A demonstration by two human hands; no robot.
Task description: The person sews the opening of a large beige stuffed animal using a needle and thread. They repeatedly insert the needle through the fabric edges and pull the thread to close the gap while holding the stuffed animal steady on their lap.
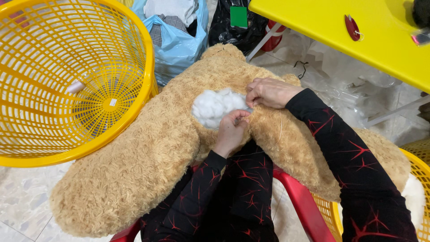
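A big tan plush toy (148, 157) lies across my lap. White stuffing (214, 106) bulges out of an opening in its fur. My left hand (231, 130) is closed just below and right of the stuffing, fingertips pinched at the edge of the opening. My right hand (270, 92) rests on the fur to the right of the stuffing, fingers curled and pinching the plush fabric at the same spot. A thin pale thread (281, 127) runs down over the fur under my right wrist. Both sleeves are black with red streaks.
A large yellow plastic basket (130, 116) lies tilted at the left. Blue (179, 45) and black (228, 31) bags with cloth stand behind the toy. A yellow table (340, 33) fills the upper right. I sit on a red chair (304, 206); another yellow basket (416, 175) is at the right.
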